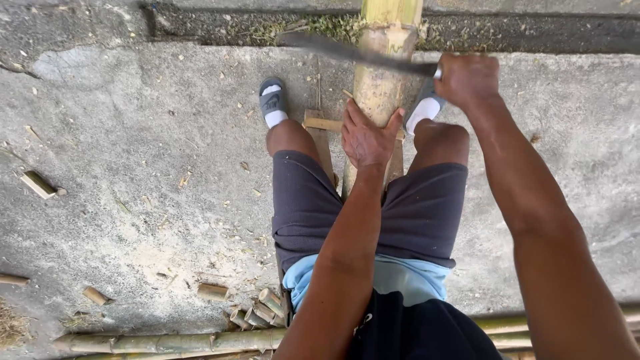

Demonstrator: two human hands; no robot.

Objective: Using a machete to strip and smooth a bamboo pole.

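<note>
Lying near feet: bamboo offcuts (257, 312), long poles (173, 343), concrete floor (133, 133).

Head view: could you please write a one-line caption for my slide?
Seated person steadies a thick bamboo pole with the left hand while the right hand holds a long blade across it.
</note>
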